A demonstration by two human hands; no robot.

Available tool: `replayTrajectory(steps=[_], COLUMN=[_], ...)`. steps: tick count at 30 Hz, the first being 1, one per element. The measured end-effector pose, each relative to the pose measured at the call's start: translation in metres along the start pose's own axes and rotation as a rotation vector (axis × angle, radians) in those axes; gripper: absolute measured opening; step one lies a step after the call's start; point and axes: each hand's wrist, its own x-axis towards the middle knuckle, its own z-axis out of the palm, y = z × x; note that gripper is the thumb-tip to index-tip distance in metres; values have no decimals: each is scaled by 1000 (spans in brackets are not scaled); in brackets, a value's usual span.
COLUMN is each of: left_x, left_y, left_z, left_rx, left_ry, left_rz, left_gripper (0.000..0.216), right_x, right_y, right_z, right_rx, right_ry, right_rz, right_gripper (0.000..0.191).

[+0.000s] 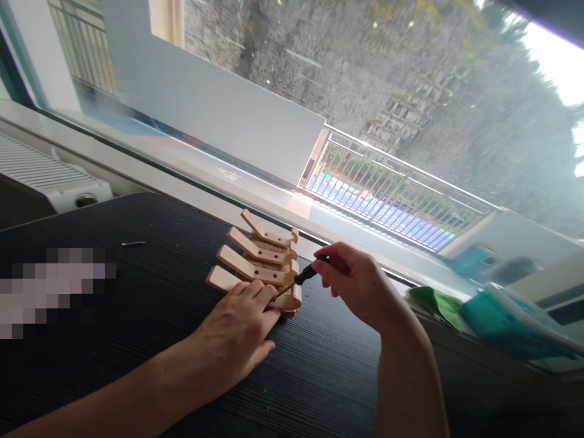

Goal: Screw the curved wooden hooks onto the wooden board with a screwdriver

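A light wooden assembly of several flat slats, fanned out and joined at one end, lies on the black ribbed table. My left hand rests on its near slat, fingers pressed flat to hold it down. My right hand is closed round a small black-handled screwdriver, whose tip points at the joint of the slats next to my left fingertips.
A loose screw lies on the table to the left. A window sill and large pane run behind the table. A white radiator sits at left. Green and teal items lie at right on the sill.
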Motion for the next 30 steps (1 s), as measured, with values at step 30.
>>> replayTrajectory(steps=[30], left_x=[-1], left_y=[-2], left_z=[4], left_rx=[-3], left_ry=[31], left_rz=[24], left_gripper=[39], right_x=[0], right_y=[-5], right_z=[3], right_rx=[-81], right_ry=[47], right_rz=[-17], right_gripper=[27])
